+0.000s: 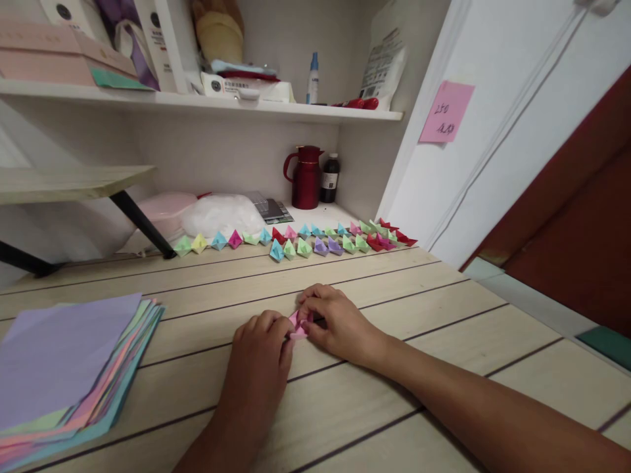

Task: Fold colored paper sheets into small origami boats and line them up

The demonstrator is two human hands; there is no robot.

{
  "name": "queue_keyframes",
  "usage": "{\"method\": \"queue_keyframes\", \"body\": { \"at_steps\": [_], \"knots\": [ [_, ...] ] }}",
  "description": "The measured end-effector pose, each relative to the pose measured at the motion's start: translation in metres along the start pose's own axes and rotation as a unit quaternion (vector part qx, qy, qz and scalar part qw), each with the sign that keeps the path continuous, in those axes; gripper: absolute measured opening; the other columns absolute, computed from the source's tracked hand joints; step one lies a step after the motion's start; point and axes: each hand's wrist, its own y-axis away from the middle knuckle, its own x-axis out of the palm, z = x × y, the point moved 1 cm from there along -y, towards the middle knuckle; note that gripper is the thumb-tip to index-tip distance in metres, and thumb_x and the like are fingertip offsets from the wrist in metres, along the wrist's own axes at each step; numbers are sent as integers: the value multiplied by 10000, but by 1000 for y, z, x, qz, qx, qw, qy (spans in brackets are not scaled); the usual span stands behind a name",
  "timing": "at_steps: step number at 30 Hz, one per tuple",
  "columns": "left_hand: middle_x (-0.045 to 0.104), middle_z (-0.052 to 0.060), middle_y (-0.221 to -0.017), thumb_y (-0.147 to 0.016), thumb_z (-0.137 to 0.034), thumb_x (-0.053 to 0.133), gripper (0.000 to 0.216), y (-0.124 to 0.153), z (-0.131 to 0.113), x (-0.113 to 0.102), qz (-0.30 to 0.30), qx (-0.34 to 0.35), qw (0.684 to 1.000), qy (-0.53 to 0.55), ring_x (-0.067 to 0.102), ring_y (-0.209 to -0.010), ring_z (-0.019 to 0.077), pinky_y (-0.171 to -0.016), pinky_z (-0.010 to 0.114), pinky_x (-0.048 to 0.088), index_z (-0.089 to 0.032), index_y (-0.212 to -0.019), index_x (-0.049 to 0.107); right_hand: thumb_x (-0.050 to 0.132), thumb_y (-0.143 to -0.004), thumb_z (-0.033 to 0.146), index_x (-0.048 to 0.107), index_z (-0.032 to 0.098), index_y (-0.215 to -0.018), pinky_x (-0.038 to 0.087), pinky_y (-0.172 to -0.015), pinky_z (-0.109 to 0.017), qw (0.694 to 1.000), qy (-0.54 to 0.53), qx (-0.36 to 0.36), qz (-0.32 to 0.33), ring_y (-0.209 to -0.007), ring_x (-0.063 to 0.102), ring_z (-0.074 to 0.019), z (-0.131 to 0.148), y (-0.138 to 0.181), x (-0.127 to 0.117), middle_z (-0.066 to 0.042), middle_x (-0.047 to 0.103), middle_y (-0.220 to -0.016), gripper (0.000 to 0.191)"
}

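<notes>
A small folded pink paper piece point(298, 324) lies on the wooden table point(374, 282), pinched from both sides. My left hand point(260, 351) is closed on its left edge, fingers curled. My right hand point(335, 322) presses on it from the right with bent fingers. Most of the paper is hidden between the fingertips. Beyond my hands runs a row of several finished folded paper boats point(296, 244) in many colours.
A stack of coloured paper sheets point(64, 368), purple on top, lies at the near left. A red jug point(306, 176) and dark bottle point(330, 177) stand in the back nook. A pink sticky note point(446, 112) hangs on the white panel at right. Shelves above hold boxes.
</notes>
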Motion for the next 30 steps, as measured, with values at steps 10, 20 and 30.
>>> {"method": "queue_keyframes", "body": {
  "at_steps": [10, 20, 30],
  "knots": [
    [639, 45, -989, -848, -110, 523, 159, -1, 2, -2, 11, 11, 1000, 0, 556, -929, 238, -821, 399, 402, -212, -906, 630, 625, -736, 106, 685, 188, -794, 432, -834, -314, 999, -14, -14, 31, -877, 593, -192, -1, 2, -5, -37, 695, -862, 117],
    [646, 49, -988, -868, -128, 497, 166, -1, 2, -2, 12, 32, 999, -14, 551, -915, 239, -807, 401, 399, -213, -908, 634, 641, -789, 157, 704, 191, -869, 428, -847, -311, 998, -11, -43, 50, -894, 597, -188, -4, 2, -6, -45, 693, -896, 108],
    [648, 25, -987, -797, -144, 572, 114, -1, 0, -1, -1, 13, 999, 50, 572, -941, 232, -849, 410, 402, -235, -861, 599, 637, -796, 148, 664, 194, -759, 428, -844, -325, 999, 3, -42, 5, -890, 602, -192, 4, 3, -2, -40, 692, -868, 65]
  ]
}}
